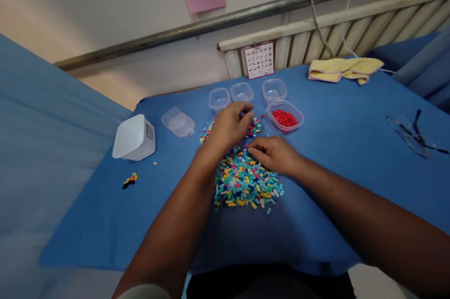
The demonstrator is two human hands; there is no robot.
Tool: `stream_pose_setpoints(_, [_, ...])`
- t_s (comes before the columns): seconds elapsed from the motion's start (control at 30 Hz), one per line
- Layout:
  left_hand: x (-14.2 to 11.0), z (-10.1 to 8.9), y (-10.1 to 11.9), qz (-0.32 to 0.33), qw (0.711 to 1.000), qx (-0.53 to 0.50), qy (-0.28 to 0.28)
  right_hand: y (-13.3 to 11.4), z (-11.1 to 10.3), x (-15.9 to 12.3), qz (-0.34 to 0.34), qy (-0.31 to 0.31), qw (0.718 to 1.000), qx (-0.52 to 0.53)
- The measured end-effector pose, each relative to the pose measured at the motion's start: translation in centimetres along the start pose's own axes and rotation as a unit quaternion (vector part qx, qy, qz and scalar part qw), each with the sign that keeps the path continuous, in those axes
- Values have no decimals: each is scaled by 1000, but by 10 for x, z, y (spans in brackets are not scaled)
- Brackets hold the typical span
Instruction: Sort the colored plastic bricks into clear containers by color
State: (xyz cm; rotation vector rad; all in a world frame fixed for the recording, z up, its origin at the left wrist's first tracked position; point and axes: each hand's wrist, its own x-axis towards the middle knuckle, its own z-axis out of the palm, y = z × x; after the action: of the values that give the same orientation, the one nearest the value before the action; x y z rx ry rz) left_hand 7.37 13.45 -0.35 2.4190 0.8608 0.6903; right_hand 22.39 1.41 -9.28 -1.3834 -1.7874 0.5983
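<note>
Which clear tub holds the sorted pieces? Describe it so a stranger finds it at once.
Start at the blue table and find the heap of mixed coloured pieces at its middle. Just beyond and right of the heap stands a clear plastic tub. Alone among the clear tubs, it holds red pieces; the others look empty.

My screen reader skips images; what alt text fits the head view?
Two hands, left and right, pick through a pile of small colored pieces on a blue table. Beyond it sit clear tubs, one holding red pieces.
</note>
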Motion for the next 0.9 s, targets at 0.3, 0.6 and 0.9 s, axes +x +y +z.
stream_pose_setpoints(0.3, [-99, -57, -45, -226, 946, 213, -94, 2, 5, -2, 4, 13, 1000, -27])
stream_pose_setpoints(0.6, [-64, -28, -46, -165, 965, 179, -93, 4, 5, -2, -1, 3, 1000, -27])
stream_pose_setpoints(0.9, [-27, 2, -16, -90, 979, 154, -99, 3, 2, 0, -1, -18, 999, -34])
